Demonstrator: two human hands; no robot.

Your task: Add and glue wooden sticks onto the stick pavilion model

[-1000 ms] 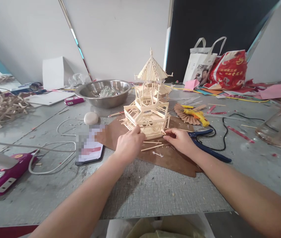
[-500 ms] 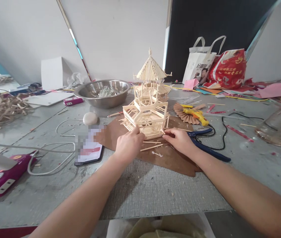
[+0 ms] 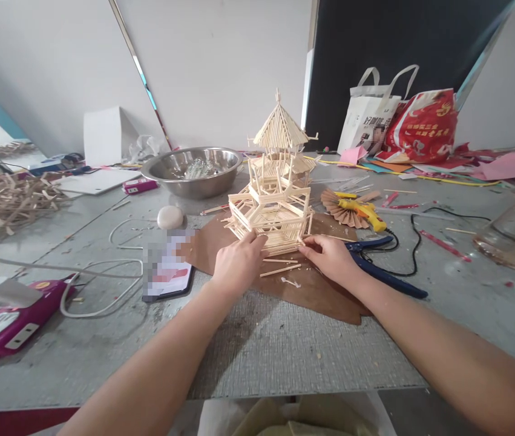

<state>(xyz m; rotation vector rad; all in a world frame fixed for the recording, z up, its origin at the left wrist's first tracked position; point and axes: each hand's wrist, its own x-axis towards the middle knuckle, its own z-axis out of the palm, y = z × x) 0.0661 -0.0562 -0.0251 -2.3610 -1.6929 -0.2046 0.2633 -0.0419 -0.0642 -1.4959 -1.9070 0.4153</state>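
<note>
A tiered pagoda model made of thin wooden sticks stands on a brown mat in the middle of the table. My left hand is closed, its fingertips pinching the front left of the model's base. My right hand is closed too, fingertips pressed to the base's front right corner. A couple of loose sticks lie on the mat between my hands.
A phone lies left of the mat, a steel bowl behind it. A yellow glue gun and blue pliers sit to the right. A stick pile and a magenta device are at left, bags at the back.
Both hands stay on the model's base; my left fingers have shifted slightly right along it. The view has drifted a little.
</note>
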